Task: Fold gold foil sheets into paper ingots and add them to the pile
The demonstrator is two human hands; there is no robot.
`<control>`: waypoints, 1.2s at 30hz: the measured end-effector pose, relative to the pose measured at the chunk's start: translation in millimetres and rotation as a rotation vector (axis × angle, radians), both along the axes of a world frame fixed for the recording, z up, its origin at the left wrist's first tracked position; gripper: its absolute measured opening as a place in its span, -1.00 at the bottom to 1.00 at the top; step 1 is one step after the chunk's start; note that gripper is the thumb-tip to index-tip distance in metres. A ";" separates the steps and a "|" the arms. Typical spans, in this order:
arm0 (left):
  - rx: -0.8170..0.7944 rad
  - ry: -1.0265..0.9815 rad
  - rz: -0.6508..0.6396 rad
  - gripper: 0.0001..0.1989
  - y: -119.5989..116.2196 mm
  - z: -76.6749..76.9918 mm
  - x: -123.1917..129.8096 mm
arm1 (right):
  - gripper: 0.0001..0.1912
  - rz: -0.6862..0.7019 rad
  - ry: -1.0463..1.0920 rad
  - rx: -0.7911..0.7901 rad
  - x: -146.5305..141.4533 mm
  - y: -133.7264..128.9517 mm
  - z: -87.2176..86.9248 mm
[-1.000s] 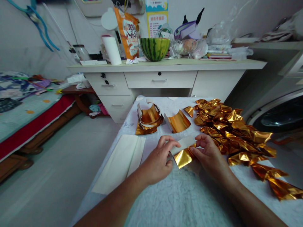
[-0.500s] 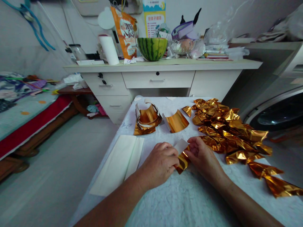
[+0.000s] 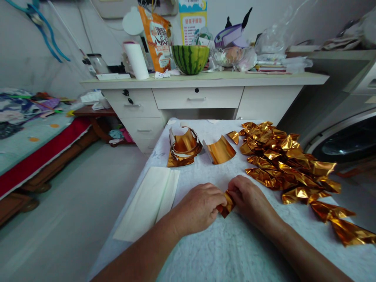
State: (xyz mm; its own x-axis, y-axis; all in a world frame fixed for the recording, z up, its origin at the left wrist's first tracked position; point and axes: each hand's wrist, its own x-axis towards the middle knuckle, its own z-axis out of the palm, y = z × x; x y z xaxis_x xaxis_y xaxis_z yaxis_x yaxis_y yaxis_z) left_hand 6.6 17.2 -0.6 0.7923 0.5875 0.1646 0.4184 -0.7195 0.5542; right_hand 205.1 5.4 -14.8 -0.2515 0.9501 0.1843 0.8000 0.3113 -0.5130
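A small piece of gold foil paper (image 3: 225, 207) lies between my two hands, low over the cloth-covered table. My left hand (image 3: 204, 205) is closed on its left side. From the right, my right hand (image 3: 246, 197) pinches the other side, its fingers bent over the edge. The fingers hide much of the foil. Beyond my hands a curved gold sheet (image 3: 221, 150) rests on the table, with a roll of gold sheets (image 3: 184, 145) to its left. A heap of folded, twisted gold foil pieces (image 3: 273, 152) spreads at the right.
White paper strips (image 3: 147, 203) lie left of my left hand on the pale tablecloth (image 3: 205, 250). A white desk (image 3: 199, 98) stands behind, bearing half a watermelon (image 3: 190, 59) and an orange pouch (image 3: 158, 39). A washing machine (image 3: 349, 129) is at the right, a bed (image 3: 44, 145) at the left.
The pale flap that stood up from the foil is no longer visible. My right hand has turned over it, its fingers now closer to the left hand.
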 end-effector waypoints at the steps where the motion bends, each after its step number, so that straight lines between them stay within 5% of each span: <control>1: -0.004 0.001 -0.004 -0.77 0.2 0.5 -0.5 | -0.85 0.032 0.011 -0.031 -1.3 -1.3 2.3; 20: -0.016 0.033 0.015 -0.88 3.0 1.0 -4.5 | -0.84 0.336 -0.028 -0.214 -7.6 -18.7 29.5; 36: -0.074 0.105 0.114 -0.92 5.5 0.3 -9.7 | -0.86 0.284 0.009 -0.296 -7.0 -14.6 25.4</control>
